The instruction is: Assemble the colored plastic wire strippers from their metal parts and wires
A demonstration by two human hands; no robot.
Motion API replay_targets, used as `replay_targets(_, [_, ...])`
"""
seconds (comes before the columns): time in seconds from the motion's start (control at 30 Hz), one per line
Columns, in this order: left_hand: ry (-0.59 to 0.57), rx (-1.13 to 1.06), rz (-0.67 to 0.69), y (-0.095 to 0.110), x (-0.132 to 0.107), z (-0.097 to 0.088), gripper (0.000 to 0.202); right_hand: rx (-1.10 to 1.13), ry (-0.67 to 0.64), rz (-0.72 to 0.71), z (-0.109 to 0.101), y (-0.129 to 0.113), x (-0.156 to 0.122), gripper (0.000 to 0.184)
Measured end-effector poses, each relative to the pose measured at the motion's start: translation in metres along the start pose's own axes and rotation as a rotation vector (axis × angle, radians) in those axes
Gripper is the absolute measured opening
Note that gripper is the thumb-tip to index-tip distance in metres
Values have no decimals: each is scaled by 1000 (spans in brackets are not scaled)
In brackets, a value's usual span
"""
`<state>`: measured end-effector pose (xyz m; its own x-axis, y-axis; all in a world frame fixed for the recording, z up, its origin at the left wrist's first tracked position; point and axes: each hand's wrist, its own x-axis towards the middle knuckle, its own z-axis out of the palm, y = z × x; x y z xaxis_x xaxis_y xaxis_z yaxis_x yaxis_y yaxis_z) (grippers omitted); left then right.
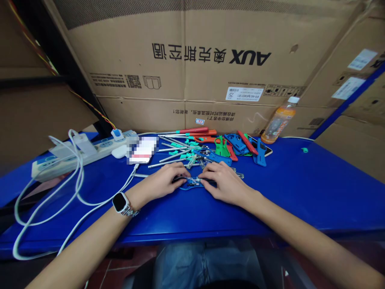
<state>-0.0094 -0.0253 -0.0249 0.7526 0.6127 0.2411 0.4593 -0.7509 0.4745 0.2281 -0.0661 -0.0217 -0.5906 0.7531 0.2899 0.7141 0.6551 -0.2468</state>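
Note:
Both hands rest on the blue table (300,188) at its middle, pressed on a small blue plastic piece with metal parts (192,182). My left hand (165,182), with a smartwatch on its wrist, pinches the piece's left end with curled fingers. My right hand (224,184) grips the right end, fingers closed over it. Just behind the hands lies a pile of metal rods and teal, blue, green and red plastic handles (210,150).
A white power strip (81,154) with chargers and looping white cables (72,188) lies at the left. An orange drink bottle (278,120) leans at the back right. Large cardboard boxes (192,64) wall off the table's back. A small teal part (304,150) sits at the right.

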Motion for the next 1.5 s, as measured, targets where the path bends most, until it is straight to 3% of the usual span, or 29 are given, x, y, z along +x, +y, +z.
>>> replay_targets(0.17, [19,22,-9,4,-1,-1,18,-51,-29,-64,-4,4,1,20])
replay_targets(0.37, [178,-5,12,11,7,2,14,-87,80,-167,-10,7,2,26])
replay_targets(0.67, [125,-103,-2,13,9,3,20,-83,125,-173,-8,6,1,25])
replay_targets(1.27, [13,-24,51,9,5,4,16,34,3,-65,-2,4,-5,23])
replay_targets(1.5, [14,-13,58,9,4,3,19,56,19,-57,1,5,-4,21])
